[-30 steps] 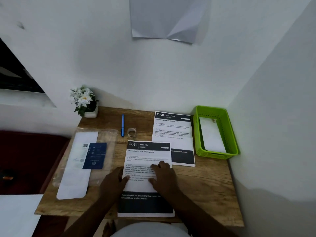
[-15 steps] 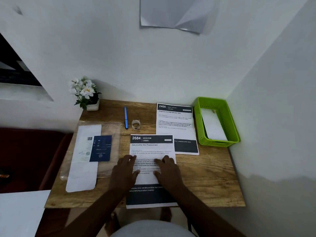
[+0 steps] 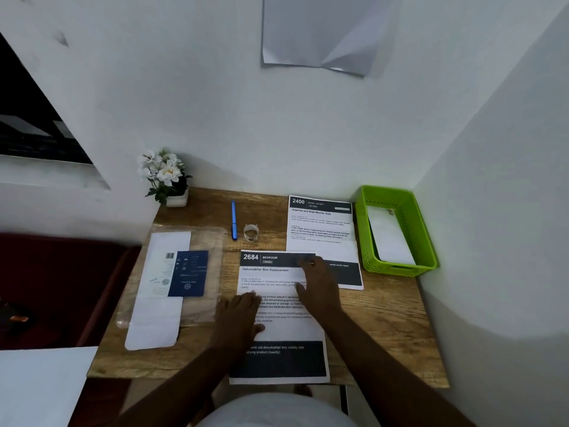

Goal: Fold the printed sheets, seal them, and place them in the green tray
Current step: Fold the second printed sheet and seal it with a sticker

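Since a second ago, right hand (image 3: 318, 286) has slid from mid-page to the far right corner of sheet 2684 (image 3: 278, 315), fingers flat; left hand (image 3: 238, 315) presses flat nearer. Nothing gripped; the overhanging near edge risks slipping, skewing the fold. Green tray (image 3: 421, 238) lies beyond the right hand.

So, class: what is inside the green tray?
Inside the green tray lies one white folded sheet, leaning against its left wall, with a small mark near the far end. Whatever lies beneath it is covered.
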